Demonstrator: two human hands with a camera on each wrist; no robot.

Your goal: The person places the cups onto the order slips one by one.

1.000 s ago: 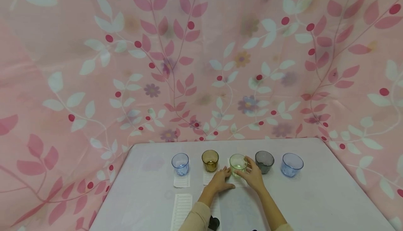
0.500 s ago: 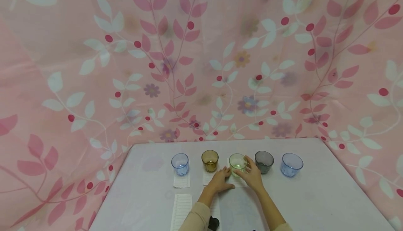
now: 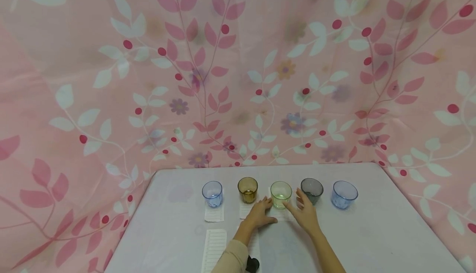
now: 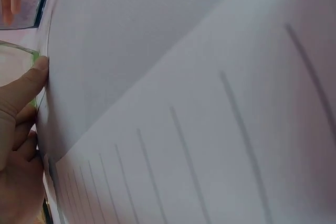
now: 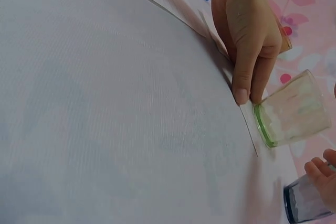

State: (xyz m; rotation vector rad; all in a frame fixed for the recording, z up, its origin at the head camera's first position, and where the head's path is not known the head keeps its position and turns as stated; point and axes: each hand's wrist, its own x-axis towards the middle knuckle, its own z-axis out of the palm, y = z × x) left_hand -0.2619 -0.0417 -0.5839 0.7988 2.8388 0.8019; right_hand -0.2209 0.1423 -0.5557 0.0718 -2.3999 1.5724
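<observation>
A pale green glass (image 3: 281, 194) stands upright on a lined paper slip (image 3: 284, 215) in the head view. My left hand (image 3: 258, 215) lies at the glass's left, fingertips down at the slip's edge and thumb spread away. In the right wrist view, this left hand (image 5: 249, 40) touches the paper right beside the base of the green glass (image 5: 294, 109). My right hand (image 3: 305, 215), fingers spread and holding nothing, hovers between the green glass and the grey glass (image 3: 312, 188). Its fingers overlap the grey glass in the head view.
Left of the green glass are an amber glass (image 3: 248, 189) and a blue glass (image 3: 213, 194), each on a paper slip. Another blue glass (image 3: 344, 194) stands far right. A longer lined paper strip (image 3: 214, 250) and a small black object (image 3: 253, 263) lie near the front.
My right hand has let go of the green glass and moved a little to the right, its fingers now apart from it. The left hand and the glasses have stayed in place.
</observation>
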